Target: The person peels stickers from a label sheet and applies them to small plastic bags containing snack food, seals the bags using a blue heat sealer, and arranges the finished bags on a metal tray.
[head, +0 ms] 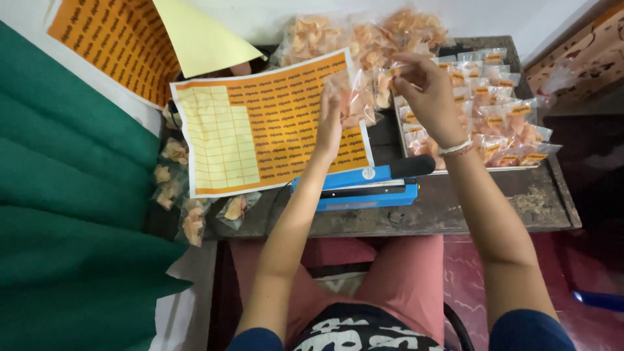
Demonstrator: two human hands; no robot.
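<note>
My left hand [329,123] and my right hand [429,93] hold up a small clear bag of orange crackers [356,97] between them, above the table. The left hand grips its left side; the right hand's fingers pinch at its upper right corner. Below the hands lies a sheet of orange sticker labels [266,123], partly peeled to yellow backing. A blue heat sealer with a black handle [364,185] sits at the table's front edge under my forearms.
A tray [520,168] of sealed, labelled cracker bags stands at the right. Larger cracker bags [364,36] pile at the back. Small unlabelled bags [188,208] lie at the left edge. Another label sheet [117,42] and green cloth [65,214] are at the left.
</note>
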